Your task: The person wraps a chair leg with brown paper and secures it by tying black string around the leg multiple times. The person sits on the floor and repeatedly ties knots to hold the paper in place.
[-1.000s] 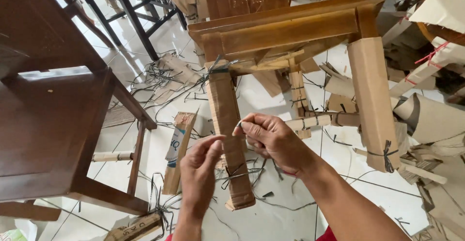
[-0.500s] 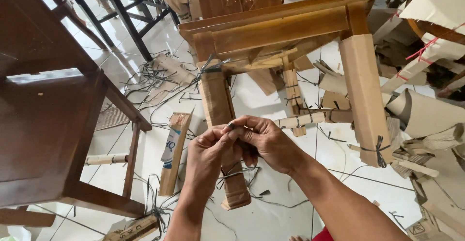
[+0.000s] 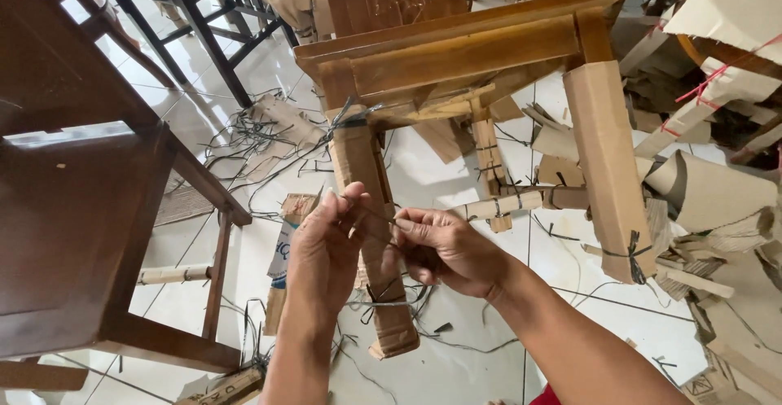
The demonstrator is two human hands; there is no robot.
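A: Where do the hands sit?

B: Both are in front of the nearer front leg of the wooden chair [image 3: 456, 55], about halfway down it. That leg wears a cardboard sleeve [image 3: 371, 210]. The left hand [image 3: 326, 254] has its grip pinched shut on a thin dark string [image 3: 376, 219], fingertips together. The right hand [image 3: 444, 250] is closed on the same string from the other side, thumb pressed to forefinger.

A: How far along does the wrapping look?

B: Judging by the frame, well along. The nearer leg's sleeve is bound at the top with a string tie [image 3: 352, 120] and again low down with another tie [image 3: 383, 295]. The other front leg [image 3: 607, 169] is sleeved too, with a knot near its foot. A rung [image 3: 501, 205] between the legs is wrapped and tied, and the back leg behind it carries ties as well.

A: What seems left?

B: The middle binding the hands are on looks unfinished; I cannot tell whether a knot is formed. The seat rail is bare wood.

A: And around it?

B: Cut string ends [image 3: 244, 140] and cardboard scraps [image 3: 717, 193] lie across the tiled floor [image 3: 570, 283], and a dark wooden chair [image 3: 73, 210] stands at the left edge.
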